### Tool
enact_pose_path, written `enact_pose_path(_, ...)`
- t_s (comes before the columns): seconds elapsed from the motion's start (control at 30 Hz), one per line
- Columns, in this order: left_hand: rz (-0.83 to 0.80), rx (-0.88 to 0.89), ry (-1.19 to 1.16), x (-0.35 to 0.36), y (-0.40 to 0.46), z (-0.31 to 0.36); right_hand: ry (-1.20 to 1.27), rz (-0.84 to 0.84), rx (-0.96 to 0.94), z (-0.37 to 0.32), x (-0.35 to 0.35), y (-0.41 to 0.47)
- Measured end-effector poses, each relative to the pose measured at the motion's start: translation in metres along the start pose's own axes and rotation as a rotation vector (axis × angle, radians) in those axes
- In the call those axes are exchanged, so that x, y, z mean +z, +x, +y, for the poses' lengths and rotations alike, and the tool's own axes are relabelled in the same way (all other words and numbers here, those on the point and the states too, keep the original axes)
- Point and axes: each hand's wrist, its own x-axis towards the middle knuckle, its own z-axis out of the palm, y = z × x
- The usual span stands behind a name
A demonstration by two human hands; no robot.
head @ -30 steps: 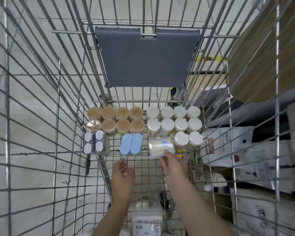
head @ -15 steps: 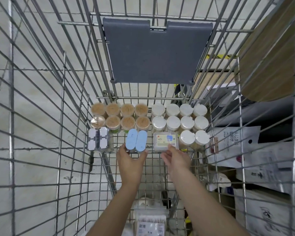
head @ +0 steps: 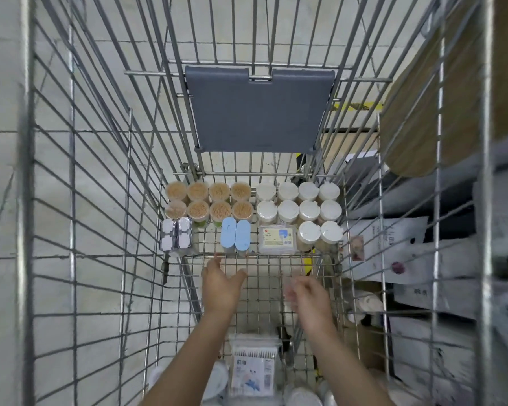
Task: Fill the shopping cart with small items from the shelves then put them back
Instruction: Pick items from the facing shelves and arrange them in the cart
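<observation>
I look down into a wire shopping cart. At its far end stand several tan-topped jars and several white-lidded jars. In front of them sit a silver pack, two light-blue cases and a clear box with a white label. My left hand hovers just short of the blue cases, fingers straight, holding nothing. My right hand is blurred, loosely curled and empty, below the clear box. A cotton swab pack lies near me between my forearms.
A grey fold-down seat flap hangs on the cart's far wall. To the right outside the cart are a wooden board and white printed bags. Pale floor tiles lie to the left. More white containers sit at the near edge.
My right hand set the clear box down beside the white-lidded jars and let go. Both hands have drawn back toward me, away from the row of items.
</observation>
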Motion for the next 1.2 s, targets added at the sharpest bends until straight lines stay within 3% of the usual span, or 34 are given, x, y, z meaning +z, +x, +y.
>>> enact_pose_path(0.17, -0.206, 0.074, 0.172, -0.043, -0.070, 0.002, -0.360, -0.157, -0.264, 0.011, -0.036, -0.056)
enact_pose_path(0.27, -0.301, 0.207, 0.346, -0.072, -0.123, 0.007, -0.586, -0.246, -0.340, 0.014, -0.062, -0.097)
enact_pose_path(0.4, -0.317, 0.438, 0.617, -0.111, -0.202, 0.008, -0.728, -0.308, -0.383, 0.018, -0.096, -0.162)
enact_pose_path(0.5, -0.321, 0.535, 0.673, -0.143, -0.253, 0.007, -0.796, -0.292, -0.424, 0.018, -0.118, -0.210)
enact_pose_path(0.8, -0.291, 0.678, 0.477, -0.226, -0.336, 0.014, -0.554, -0.009, -0.457, 0.029, -0.188, -0.362)
enact_pose_path(1.0, -0.429, 0.979, 0.643, -0.255, -0.364, 0.041, -0.219, 0.276, -0.464, 0.051, -0.191, -0.466)
enact_pose_path(1.2, -0.503, 1.220, 0.788, -0.264, -0.426, 0.052, -0.138, 0.504, -0.429, 0.122, -0.182, -0.547)
